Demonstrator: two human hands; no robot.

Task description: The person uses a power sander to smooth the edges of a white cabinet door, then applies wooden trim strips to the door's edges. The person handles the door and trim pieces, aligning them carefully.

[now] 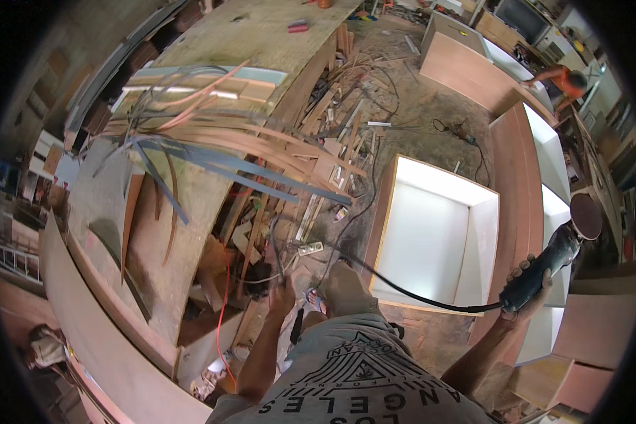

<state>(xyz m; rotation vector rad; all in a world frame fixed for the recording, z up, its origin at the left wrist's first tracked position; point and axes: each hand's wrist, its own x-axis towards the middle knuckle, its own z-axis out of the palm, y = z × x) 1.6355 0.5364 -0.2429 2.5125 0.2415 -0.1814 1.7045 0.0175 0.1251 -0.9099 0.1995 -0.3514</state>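
My right hand (538, 291) is wrapped round the dark body of an angle grinder (552, 258), raised at the right. A round brown sanding disc (586, 216) sits on its head, tilted toward me. The grinder's black power cord (417, 293) runs left from its back end, across the near edge of a white-lined wooden box (431, 212). Low in front of me, my left hand (283, 295) is closed round a dark cord (275, 247) that loops up from it; its fingers are partly hidden. A white power strip (309, 249) lies on the floor just beyond that hand.
At left stands a large plywood-topped bench (212, 152) with long edging strips (247, 169) hanging over its side. Wood offcuts (332, 141) and cords litter the floor. Long cabinet carcasses (512, 169) line the right. A person in orange (567, 81) bends at the far right.
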